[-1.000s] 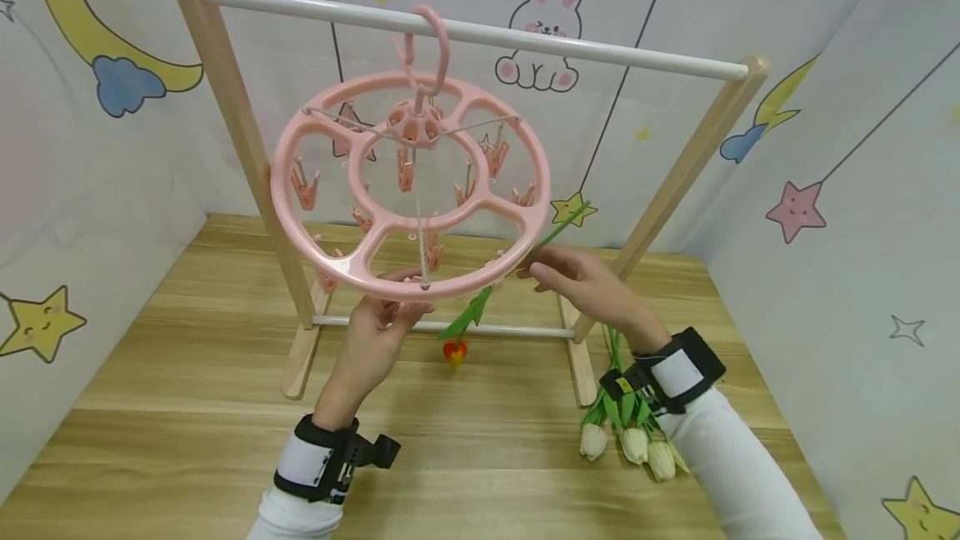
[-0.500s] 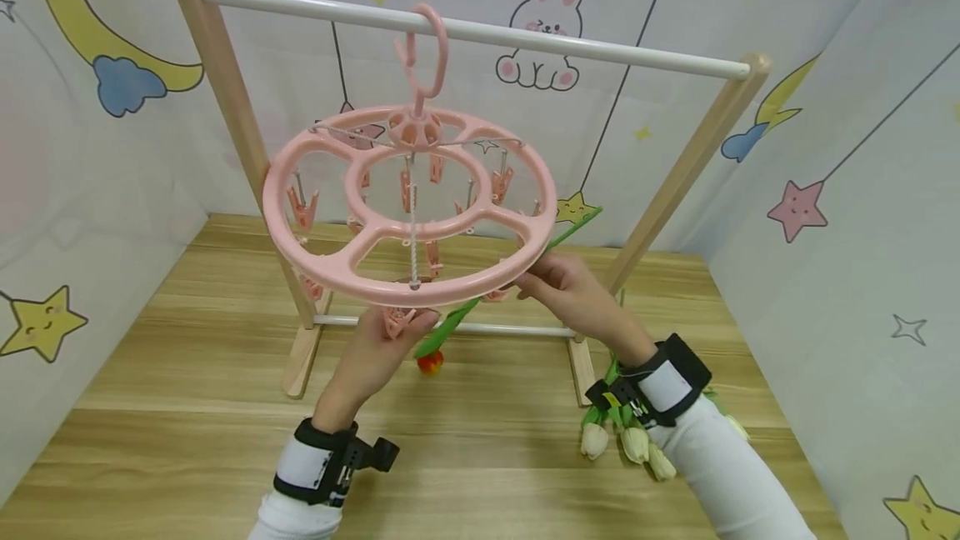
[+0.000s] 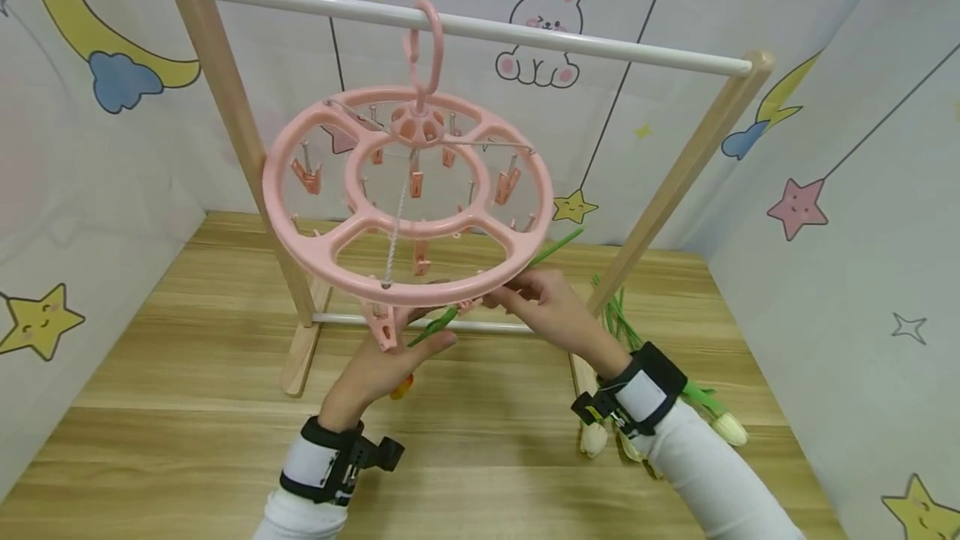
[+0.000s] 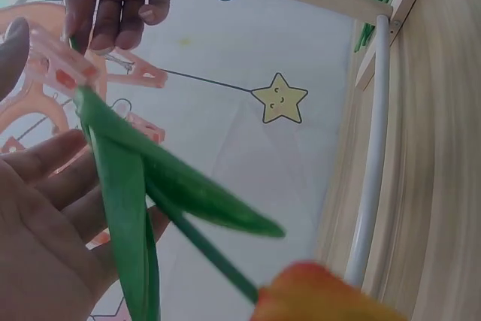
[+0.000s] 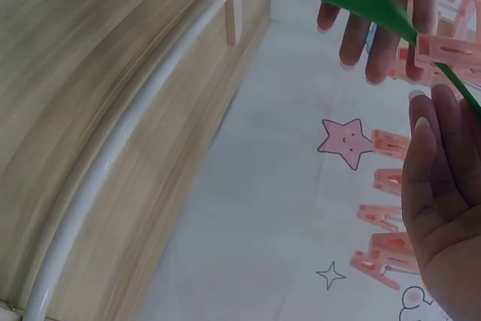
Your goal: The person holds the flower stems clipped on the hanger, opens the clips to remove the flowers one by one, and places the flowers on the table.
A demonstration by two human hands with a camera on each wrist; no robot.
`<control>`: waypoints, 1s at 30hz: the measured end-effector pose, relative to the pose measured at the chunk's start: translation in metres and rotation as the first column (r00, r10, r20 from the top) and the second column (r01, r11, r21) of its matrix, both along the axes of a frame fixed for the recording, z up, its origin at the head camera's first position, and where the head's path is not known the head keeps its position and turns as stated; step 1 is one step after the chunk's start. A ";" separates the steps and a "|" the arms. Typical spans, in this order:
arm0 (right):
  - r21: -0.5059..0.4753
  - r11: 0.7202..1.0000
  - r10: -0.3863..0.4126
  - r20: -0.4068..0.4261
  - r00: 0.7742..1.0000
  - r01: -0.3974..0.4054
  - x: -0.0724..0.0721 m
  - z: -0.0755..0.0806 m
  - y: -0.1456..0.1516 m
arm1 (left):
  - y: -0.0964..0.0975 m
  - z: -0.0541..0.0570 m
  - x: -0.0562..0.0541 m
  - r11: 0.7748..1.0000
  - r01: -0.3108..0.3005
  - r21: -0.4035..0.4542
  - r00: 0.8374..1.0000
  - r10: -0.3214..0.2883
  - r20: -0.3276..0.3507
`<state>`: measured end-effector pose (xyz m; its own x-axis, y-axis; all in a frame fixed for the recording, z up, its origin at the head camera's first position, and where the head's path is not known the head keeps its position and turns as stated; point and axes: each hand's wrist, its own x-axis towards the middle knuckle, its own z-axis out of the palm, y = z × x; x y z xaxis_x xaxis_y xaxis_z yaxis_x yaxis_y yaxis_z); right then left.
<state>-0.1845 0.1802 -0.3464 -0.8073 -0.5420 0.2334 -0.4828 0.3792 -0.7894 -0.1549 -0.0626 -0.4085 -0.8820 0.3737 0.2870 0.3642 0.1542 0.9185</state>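
Note:
A tulip with an orange-red bloom [image 4: 323, 295] and green leaves [image 4: 124, 163] slants beneath the front rim of the pink round clip hanger [image 3: 322, 261]. A pink clothespin [image 5: 451, 50] sits across its stem, seemingly clamped on it. My left hand [image 3: 382, 365] is under the rim, its fingers [image 4: 64, 178] extended behind the leaves and its thumb apart. My right hand [image 3: 543, 307] is at the rim's right front, pinching the stem [image 3: 557, 247] between thumb and fingers; the rim partly hides the fingertips in the head view.
The hanger hooks over the white bar [image 3: 570, 40] of a wooden stand [image 3: 225, 82]. Several more clothespins [image 3: 507, 186] dangle from it. White tulips [image 3: 729, 428] lie on the wooden table [image 3: 480, 473] at the right, partly under my right forearm. A lower bar [image 5: 113, 140] crosses the stand.
The hanger has swung and turned slightly. My right hand has moved left along the rim, and the tulip's bloom has shifted left and lower. My left hand's thumb and fingers have spread.

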 end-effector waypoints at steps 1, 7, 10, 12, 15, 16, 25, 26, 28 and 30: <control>0.003 1.000 -0.008 -0.008 1.000 0.008 0.000 -0.002 -0.002 | 0.001 0.000 0.000 1.000 0.014 -0.001 1.000 -0.014 -0.014; 0.002 0.999 -0.045 -0.052 0.998 0.045 -0.001 -0.012 -0.013 | 0.003 0.001 0.001 1.000 0.007 -0.019 1.000 -0.008 -0.016; 0.005 0.999 -0.047 -0.048 0.998 0.048 0.000 -0.016 -0.018 | 0.004 0.003 0.002 0.999 -0.041 -0.021 0.999 0.041 -0.032; 0.008 0.999 -0.047 -0.042 0.998 0.047 0.001 -0.018 -0.020 | 0.006 0.005 0.002 0.998 -0.068 -0.009 0.997 0.068 -0.048; 0.001 0.999 -0.040 -0.034 0.999 0.040 0.002 -0.021 -0.023 | 0.009 0.007 0.002 0.994 -0.109 0.016 0.991 0.110 -0.073; 0.000 0.999 -0.041 -0.034 0.999 0.041 0.002 -0.021 -0.024 | 0.009 0.008 0.002 0.993 -0.118 0.023 0.990 0.120 -0.078; -0.013 0.996 -0.084 0.043 0.996 0.085 0.001 -0.022 -0.021 | 0.011 0.003 0.000 0.983 -0.178 0.037 0.971 0.182 -0.154; -0.023 0.995 -0.096 0.066 0.993 0.098 0.001 -0.021 -0.020 | 0.011 0.002 -0.001 0.982 -0.187 0.029 0.967 0.189 -0.169; -0.060 0.990 -0.120 0.120 0.985 0.128 0.000 -0.019 -0.018 | 0.011 0.001 -0.002 0.979 -0.206 -0.001 0.959 0.202 -0.197; -0.113 0.980 -0.145 0.166 0.975 0.165 0.000 -0.018 -0.015 | 0.012 0.000 -0.003 0.974 -0.224 -0.040 0.952 0.210 -0.225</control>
